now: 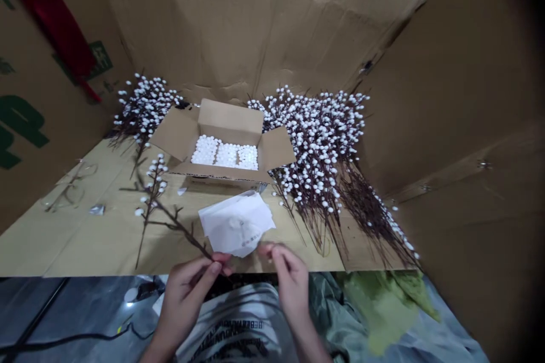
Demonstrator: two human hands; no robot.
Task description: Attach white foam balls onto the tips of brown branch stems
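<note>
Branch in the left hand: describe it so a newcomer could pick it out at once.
Find the open cardboard box of white balls mid-table. Just left and in front of it runs a single dark branch, its stem end pinched by the left hand. Unlike the dense heap right of the box, it lies alone with few white beads.

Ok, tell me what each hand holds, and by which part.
The left hand pinches the berry branch by its bare lower stem end. The right hand touches the white bag at its lower edge; a grip cannot be told.

Branch (184, 232) end inside left hand (189, 289)
</note>
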